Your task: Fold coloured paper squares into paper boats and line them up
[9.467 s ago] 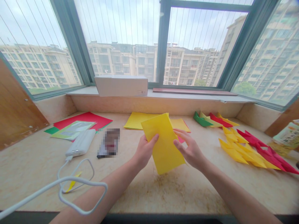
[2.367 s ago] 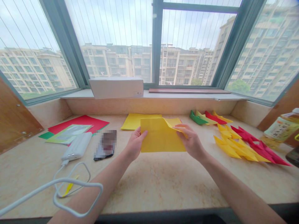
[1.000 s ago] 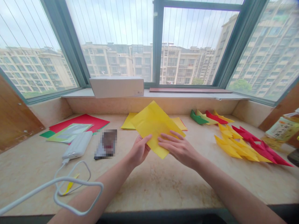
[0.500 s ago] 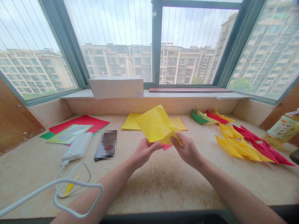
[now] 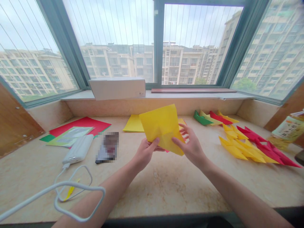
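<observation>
I hold a creased yellow paper sheet up over the marble sill. My left hand pinches its lower left edge between thumb and fingers. My right hand grips its lower right corner, thumb in front and fingers behind. Behind the sheet lies a stack of flat yellow paper with a red sheet peeking out beneath.
Folded paper boats in yellow, red and green lie at the right. Red and green sheets, a white power bank with its cable and a dark phone lie at the left. A white box stands on the ledge. A bottle is far right.
Over the last seconds I turned and partly unfolded the yellow sheet. Since half a second ago it opened flatter and my right hand shifted to its lower right corner.
</observation>
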A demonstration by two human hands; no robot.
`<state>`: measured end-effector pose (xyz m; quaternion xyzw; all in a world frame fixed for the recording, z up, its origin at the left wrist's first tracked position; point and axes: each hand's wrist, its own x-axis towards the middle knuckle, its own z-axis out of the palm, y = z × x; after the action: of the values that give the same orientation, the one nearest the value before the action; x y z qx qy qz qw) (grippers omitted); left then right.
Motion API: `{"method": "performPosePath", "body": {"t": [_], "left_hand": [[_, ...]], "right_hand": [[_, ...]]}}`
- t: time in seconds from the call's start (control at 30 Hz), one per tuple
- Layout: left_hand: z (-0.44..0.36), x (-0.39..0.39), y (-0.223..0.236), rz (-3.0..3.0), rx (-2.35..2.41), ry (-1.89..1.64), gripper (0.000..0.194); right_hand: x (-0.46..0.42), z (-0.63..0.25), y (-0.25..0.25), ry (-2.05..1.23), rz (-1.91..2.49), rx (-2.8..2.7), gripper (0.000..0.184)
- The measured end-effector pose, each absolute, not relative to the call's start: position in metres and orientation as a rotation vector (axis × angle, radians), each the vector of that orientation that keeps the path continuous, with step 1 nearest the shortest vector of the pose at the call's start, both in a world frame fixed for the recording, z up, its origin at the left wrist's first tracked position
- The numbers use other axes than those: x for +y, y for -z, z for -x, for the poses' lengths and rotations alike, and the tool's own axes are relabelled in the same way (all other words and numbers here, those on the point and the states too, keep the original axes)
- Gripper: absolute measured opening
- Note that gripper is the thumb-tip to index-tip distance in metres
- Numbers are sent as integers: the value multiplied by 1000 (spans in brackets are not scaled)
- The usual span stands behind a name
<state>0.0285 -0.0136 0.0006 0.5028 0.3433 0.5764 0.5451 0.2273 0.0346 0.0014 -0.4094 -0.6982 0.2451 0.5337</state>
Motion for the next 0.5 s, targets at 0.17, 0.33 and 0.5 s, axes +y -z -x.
{"method": "performPosePath", "body": {"t": [0.17,0.33,0.5], "left_hand": [[-29,-12,-6,-1154,922,-1485,43],[-23,-9,-10,-1030,965,-1561,47],[-15,-10,-15,-1141,931,-1227,43]], "right_hand": [[32,-222,-4,-1104,737,-1692,70],[36,-225,-8,-1157,775,-1646,50],[55,-253,-18,-978,993,-1405,60]]}}
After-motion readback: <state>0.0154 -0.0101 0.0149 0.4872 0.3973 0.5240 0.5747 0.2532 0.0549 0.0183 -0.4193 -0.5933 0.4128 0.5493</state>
